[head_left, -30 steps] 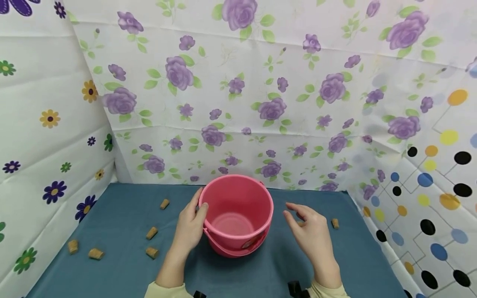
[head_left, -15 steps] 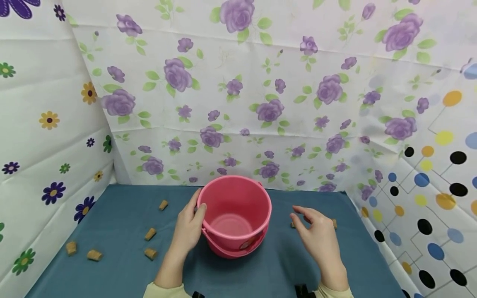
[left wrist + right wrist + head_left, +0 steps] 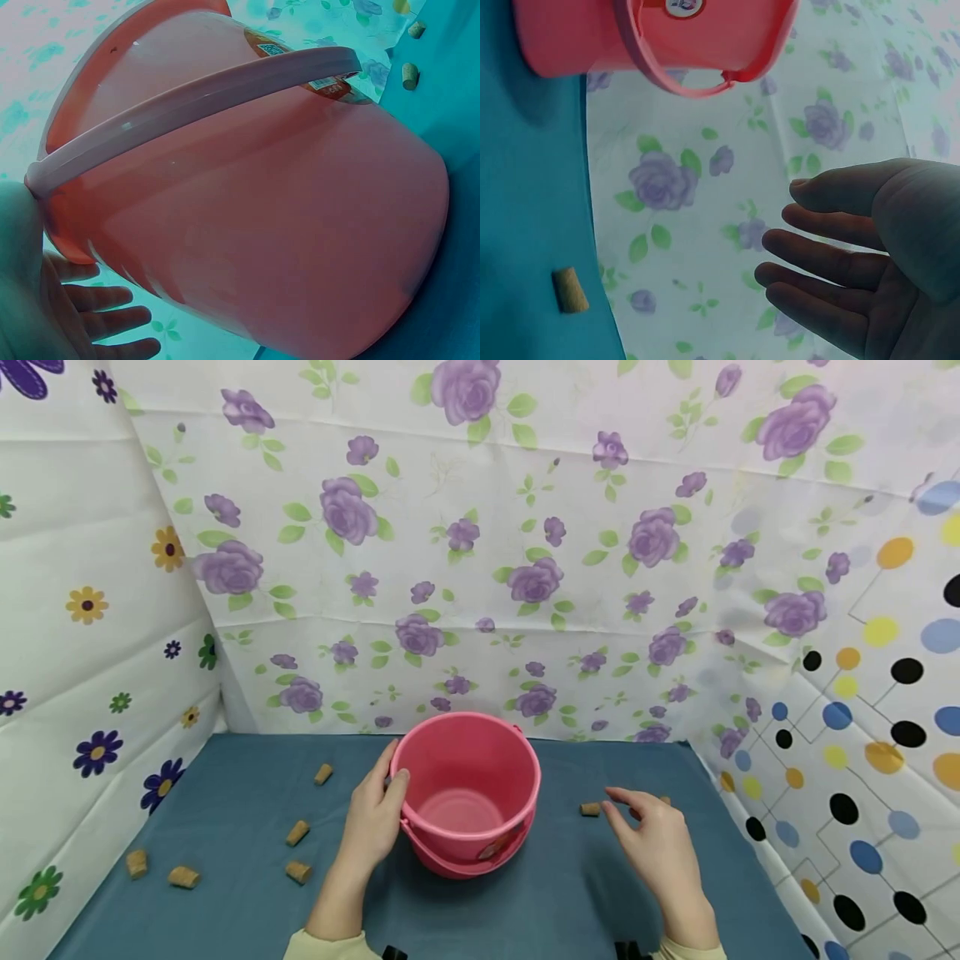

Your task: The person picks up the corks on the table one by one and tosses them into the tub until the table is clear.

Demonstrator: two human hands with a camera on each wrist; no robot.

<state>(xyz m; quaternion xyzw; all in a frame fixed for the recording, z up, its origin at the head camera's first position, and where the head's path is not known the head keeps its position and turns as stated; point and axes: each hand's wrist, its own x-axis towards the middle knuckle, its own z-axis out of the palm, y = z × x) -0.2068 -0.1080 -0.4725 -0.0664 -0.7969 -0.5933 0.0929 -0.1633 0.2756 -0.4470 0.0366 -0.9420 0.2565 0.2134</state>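
Note:
A pink plastic bucket (image 3: 457, 760) stands in the middle, its mouth tilted towards me. My left hand (image 3: 369, 818) holds its left rim, thumb over the edge and the other fingers along the outside. The bucket's handle (image 3: 202, 94) hangs down on the near side, with a sticker behind it. To the right, my right hand (image 3: 660, 847) hovers above the cloth with fingers loosely bent and nothing in them. Just left of its fingertips lies a cork (image 3: 590, 809). Another cork (image 3: 666, 799) peeks out behind the knuckles, mostly hidden by the hand.
Several more corks lie scattered left of the bucket, among them a far cork (image 3: 323, 774), a near cork (image 3: 298, 872) and an outer cork (image 3: 137, 864). Blue cloth (image 3: 525, 910) covers the table. Patterned sheets (image 3: 450, 568) rise at the back and both sides.
My right hand has moved rightward, away from the bucket, uncovering one cork and covering most of the other. The left hand keeps its grip on the bucket, and the head view has shifted slightly.

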